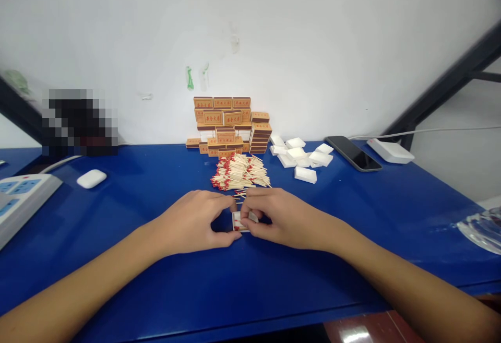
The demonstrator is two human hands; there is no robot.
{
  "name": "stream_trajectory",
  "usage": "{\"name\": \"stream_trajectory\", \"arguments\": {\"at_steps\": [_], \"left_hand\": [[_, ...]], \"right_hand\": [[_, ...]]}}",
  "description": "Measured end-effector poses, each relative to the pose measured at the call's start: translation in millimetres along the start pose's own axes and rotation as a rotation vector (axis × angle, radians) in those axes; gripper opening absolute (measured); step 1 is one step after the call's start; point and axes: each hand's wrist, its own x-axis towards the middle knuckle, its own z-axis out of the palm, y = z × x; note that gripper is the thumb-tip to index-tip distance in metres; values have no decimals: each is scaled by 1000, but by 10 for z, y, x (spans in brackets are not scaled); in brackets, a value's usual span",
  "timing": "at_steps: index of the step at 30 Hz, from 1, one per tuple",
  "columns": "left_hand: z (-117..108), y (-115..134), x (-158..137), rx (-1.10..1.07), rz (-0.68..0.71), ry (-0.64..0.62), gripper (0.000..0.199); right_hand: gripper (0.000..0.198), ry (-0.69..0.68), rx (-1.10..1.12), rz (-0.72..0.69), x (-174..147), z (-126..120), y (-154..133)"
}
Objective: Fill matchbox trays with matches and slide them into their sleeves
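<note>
A small white matchbox tray [235, 216] lies on the blue table in front of me, with a few red-headed matches [237, 228] in it. My left hand [199, 223] holds the tray's left end, thumb on the near side and index finger on the far side. Over the tray's right part, my right hand [274, 215] has its fingers pinched together on matches, and it hides much of the inside. Just beyond both hands lies a loose pile of matches [242, 170], with a few stray ones closer to my fingers.
Stacked matchboxes [223, 123] stand against the wall behind the pile. Several empty white trays [305, 175] lie to their right, near a phone [354, 153] and a white device [390, 151]. At left are a white case [91, 178] and a power strip [27, 202].
</note>
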Motion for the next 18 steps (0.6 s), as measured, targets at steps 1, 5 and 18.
{"name": "stream_trajectory", "arguments": {"at_steps": [1,5,18], "left_hand": [[-2,2,-2,2,-4,-2,26],[-26,14,-5,13,-23,-4,28],[-293,-72,-61,-13,-82,-119,29]], "right_hand": [[7,-7,-21,2,-5,-6,-2],[11,-15,-52,-9,-10,-22,4],[5,199,-107,105,70,34,254]]}}
